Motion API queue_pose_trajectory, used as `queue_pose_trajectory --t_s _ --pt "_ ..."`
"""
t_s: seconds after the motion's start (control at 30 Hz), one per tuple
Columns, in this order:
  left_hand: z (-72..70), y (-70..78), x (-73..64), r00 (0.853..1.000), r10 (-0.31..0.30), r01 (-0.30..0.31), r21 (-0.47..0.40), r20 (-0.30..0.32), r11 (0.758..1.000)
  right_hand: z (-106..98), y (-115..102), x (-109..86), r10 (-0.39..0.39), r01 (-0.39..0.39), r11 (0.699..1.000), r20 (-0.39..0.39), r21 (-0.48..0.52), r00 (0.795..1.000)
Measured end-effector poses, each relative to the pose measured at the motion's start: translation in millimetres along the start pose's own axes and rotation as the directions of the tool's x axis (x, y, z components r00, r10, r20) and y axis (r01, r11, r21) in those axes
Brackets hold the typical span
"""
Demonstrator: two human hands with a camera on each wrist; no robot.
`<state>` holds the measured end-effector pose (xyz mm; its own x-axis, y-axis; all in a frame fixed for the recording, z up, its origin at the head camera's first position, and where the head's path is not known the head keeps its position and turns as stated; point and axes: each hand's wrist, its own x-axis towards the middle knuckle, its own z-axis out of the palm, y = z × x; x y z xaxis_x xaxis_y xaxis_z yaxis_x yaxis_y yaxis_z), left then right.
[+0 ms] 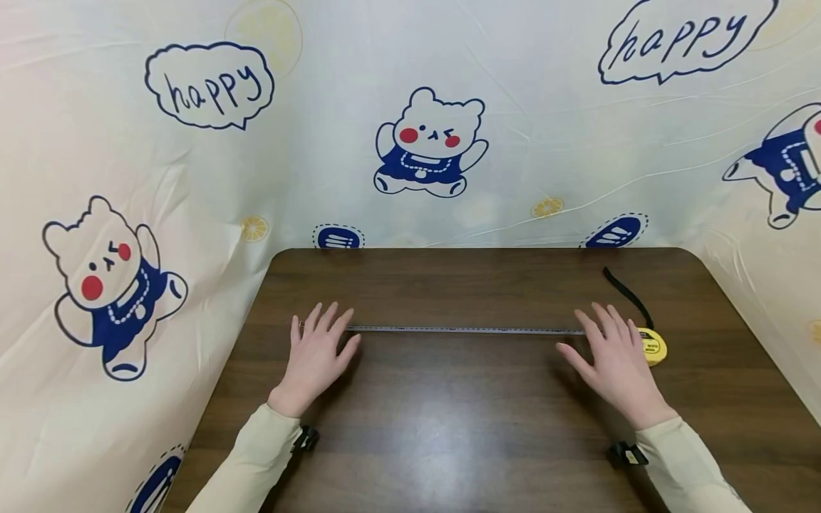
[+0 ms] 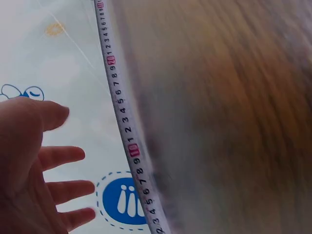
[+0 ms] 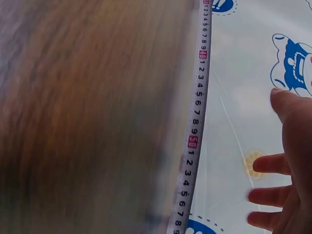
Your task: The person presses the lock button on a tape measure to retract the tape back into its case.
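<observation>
A tape measure's blade [image 1: 462, 330] runs straight across the brown table between my two hands. Its yellow case [image 1: 654, 347] lies at the right end, partly hidden behind my right hand [image 1: 618, 367], and a black strap [image 1: 631, 296] trails off it toward the back. Fingers spread, my left hand [image 1: 314, 363] overlaps the blade's left end in the head view. Both wrist views show extended fingers with nothing in them, beside the numbered blade [image 2: 119, 105]. Around the 40 and 50 marks, the blade [image 3: 197, 102] passes to the left of my right hand.
The wooden table [image 1: 423, 413] has rounded back corners. Behind it and along both sides hangs a pale cloth [image 1: 545, 142] printed with bears and the word "happy". Each sleeve has a small dark wrist device [image 1: 627, 454] at the cuff.
</observation>
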<state>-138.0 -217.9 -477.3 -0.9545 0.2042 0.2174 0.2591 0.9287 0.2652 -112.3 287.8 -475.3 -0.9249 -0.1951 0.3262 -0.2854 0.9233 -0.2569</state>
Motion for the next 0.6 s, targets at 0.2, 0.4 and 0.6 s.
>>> queue_pose_trajectory --t_s 0.2,0.4,0.6 --pt "-3.2 -10.7 0.8 0.999 -0.014 0.011 -0.092 -0.029 0.996 -4 9 -0.4 -0.051 0.052 0.998 -0.030 0.021 0.998" --pt "-3.3 -30.1 3.0 0.999 -0.044 0.041 -0.235 -0.005 0.971 -10 24 -2.2 -0.080 0.081 0.995 -0.017 0.054 0.997" --pt "-2.6 -50.4 3.7 0.997 -0.058 0.035 -0.336 -0.060 0.941 -16 43 -3.7 -0.115 0.117 0.992 -0.029 0.057 0.993"
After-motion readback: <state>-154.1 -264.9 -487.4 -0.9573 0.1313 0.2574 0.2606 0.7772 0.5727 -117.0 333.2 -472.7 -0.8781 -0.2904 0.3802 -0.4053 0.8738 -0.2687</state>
